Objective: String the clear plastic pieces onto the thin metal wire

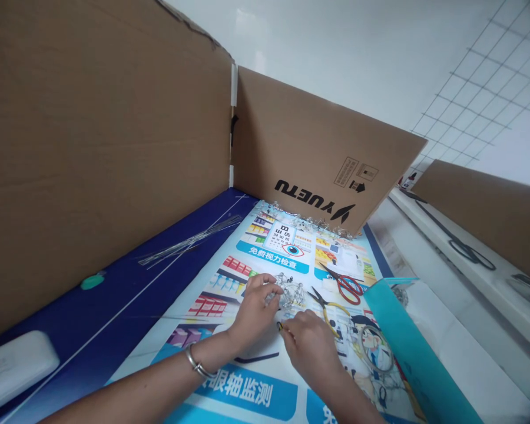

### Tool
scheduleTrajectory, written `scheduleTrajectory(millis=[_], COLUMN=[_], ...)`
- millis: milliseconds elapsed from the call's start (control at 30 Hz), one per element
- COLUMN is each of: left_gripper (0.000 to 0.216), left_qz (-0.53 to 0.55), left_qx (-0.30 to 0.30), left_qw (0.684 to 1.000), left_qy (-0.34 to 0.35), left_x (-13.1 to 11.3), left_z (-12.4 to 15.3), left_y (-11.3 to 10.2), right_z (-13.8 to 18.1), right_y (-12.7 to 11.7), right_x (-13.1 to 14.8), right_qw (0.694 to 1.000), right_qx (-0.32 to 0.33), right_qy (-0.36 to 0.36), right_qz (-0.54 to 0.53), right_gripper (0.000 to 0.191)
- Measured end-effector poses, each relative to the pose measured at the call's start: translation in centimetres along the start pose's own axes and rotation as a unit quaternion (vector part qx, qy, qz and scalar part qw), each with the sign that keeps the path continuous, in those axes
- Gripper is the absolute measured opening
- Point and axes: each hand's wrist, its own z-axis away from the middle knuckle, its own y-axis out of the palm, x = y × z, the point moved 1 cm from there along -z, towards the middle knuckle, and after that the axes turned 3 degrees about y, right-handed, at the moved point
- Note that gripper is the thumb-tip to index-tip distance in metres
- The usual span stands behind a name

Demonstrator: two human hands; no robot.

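My left hand (258, 309), with a silver bangle at the wrist, is closed in a pinch at the edge of a tangled silver wire piece (291, 294). My right hand (311, 341) is a loose fist just to the right. A small dark tip with a bit of yellow (280, 325) pokes out between its thumb and forefinger; the rest is hidden in the hand. Beyond the right hand lie yellow-handled pliers (331, 307), jaws toward the wire piece. Red-handled scissors (347, 288) rest a little farther off.
A bundle of straight wires (189, 241) lies at the left. More wire pieces (309, 222) line the foot of the cardboard wall (318, 147). A coil (377, 348) sits near a teal box (417, 347) at the right. A white case (17, 368) is at lower left.
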Motion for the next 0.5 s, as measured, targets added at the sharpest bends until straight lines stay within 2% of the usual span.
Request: scheduleTrajectory(millis=[67,167,300,400,500], left_gripper=[0.02,0.02,0.021,0.021,0.021], left_qz=[-0.003,-0.005,-0.006,-0.008,-0.004], left_qx=[0.003,0.002,0.002,0.003,0.0], left_qw=[1.0,1.0,1.0,1.0,1.0], left_qy=[0.001,0.004,0.009,0.01,0.008], left_x=[0.0,0.1,0.0,-0.2,-0.3], left_z=[0.0,-0.1,-0.1,-0.1,0.0], left_y=[0.0,0.1,0.0,0.0,-0.1], right_z=[0.5,0.7,0.6,0.6,0.4], right_y=[1.1,3.0,4.7,4.6,2.8], right_x=[0.1,0.2,0.5,0.5,-0.1], right_qw=[0.999,0.992,0.99,0.989,0.993], right_qx=[0.007,0.001,-0.011,-0.018,-0.036], right_qy=[-0.018,-0.059,-0.074,-0.079,-0.065], right_qz=[0.04,0.108,0.123,0.122,0.094], right_gripper=[0.004,0.01,0.012,0.01,0.011])
